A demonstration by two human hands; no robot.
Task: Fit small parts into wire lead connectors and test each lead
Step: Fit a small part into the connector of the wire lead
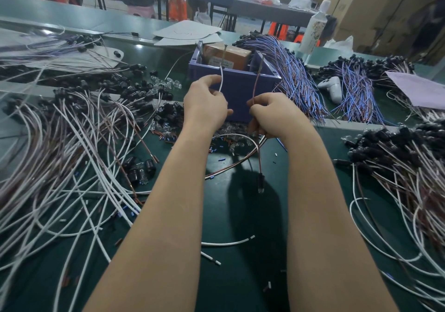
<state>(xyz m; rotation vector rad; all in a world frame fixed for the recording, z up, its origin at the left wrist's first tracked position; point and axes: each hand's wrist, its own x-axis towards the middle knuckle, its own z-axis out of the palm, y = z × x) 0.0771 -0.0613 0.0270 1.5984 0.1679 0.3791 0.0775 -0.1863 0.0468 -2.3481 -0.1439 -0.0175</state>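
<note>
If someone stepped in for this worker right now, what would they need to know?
Left hand pinches a thin white wire, tip at a metal pin on the blue plastic crate.
Right hand grips the brown wire, up at a second pin.
Their black connector, clear part fitted, hangs below.
Test result unclear.
Heaps of leads lie both sides; which are finished, cannot tell.

Light was even and fairly bright — overhead glare spotted the glossy grey surface at 11 o'clock. A soft shadow darkened the green mat toward 6 o'clock; edges bowed, smeared.
</note>
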